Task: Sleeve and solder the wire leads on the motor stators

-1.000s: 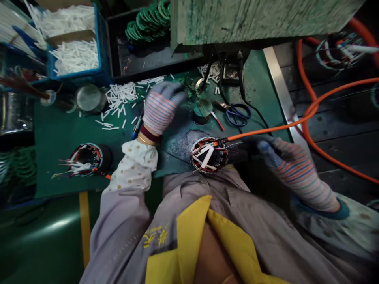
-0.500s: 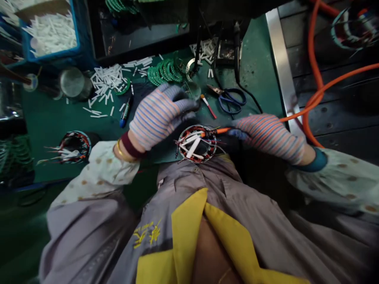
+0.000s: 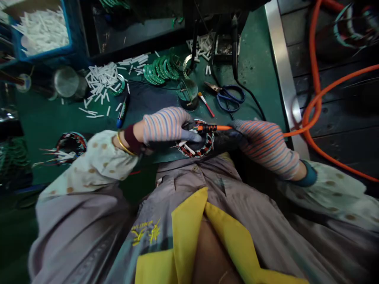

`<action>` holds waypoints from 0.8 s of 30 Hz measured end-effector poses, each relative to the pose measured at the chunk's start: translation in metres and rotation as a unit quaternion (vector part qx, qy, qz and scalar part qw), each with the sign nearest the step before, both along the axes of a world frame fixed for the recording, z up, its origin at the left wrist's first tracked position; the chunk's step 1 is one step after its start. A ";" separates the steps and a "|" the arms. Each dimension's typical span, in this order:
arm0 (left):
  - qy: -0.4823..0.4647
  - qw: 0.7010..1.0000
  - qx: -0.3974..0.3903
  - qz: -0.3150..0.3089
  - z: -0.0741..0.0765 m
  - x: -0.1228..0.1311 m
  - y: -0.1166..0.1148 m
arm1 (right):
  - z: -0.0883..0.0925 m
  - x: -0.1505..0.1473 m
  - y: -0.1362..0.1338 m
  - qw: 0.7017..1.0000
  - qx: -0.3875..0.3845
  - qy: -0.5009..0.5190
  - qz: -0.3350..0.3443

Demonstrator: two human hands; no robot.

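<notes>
My right hand, in a striped glove, is closed around an orange cable with a black ribbed sleeve near its end. That end lies over a motor stator, a ring with red-brown windings and white sleeving tubes in its opening. My left hand, also gloved, reaches over the stator's left side, thumb and fingers closing on wires beside the cable's end. Its fingertips partly cover the wires and tubes, so which strands it pinches is unclear.
Behind the hands are a small round jar, a red-handled brush and blue-handled scissors. White tubes and green rings lie further back. Another stator stands left. The cable crosses the metal table edge.
My left hand has come down from above the stator onto its wires. The cable end has moved slightly left and down over the ring, with my right hand still on the cable.
</notes>
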State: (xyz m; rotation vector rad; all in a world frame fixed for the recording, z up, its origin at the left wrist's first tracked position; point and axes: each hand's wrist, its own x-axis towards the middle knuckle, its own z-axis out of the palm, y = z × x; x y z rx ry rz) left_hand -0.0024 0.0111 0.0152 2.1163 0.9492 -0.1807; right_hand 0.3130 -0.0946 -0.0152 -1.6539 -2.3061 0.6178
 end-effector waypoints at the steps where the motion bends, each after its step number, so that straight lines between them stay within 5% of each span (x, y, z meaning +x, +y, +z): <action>1: -0.036 0.997 -0.070 -0.007 0.002 -0.005 0.007 | 0.005 -0.002 -0.002 0.996 0.051 -0.066 -0.006; 4: -0.122 0.984 -0.112 0.066 0.003 -0.013 0.002 | 0.008 -0.009 -0.015 0.984 0.090 -0.152 0.025; 8: -0.168 0.957 0.059 0.231 -0.009 -0.011 -0.032 | -0.029 -0.021 -0.016 0.998 0.059 -0.024 0.010; 11: -0.157 0.945 0.193 0.211 -0.010 -0.013 -0.044 | -0.041 -0.042 0.006 0.975 0.018 0.222 0.023; 15: -0.111 0.913 0.361 0.151 -0.004 -0.018 -0.047 | -0.015 -0.083 0.042 0.873 -0.167 0.457 0.026; 18: -0.105 0.882 0.375 0.264 -0.006 -0.012 -0.050 | -0.001 -0.103 0.055 0.822 -0.247 0.510 -0.051; 21: -0.216 0.812 0.357 0.409 -0.015 -0.001 -0.048 | -0.001 -0.111 0.057 0.809 -0.237 0.529 -0.102; 24: -0.359 0.801 0.304 0.370 -0.028 0.003 -0.043 | -0.005 -0.113 0.057 0.793 -0.213 0.558 -0.119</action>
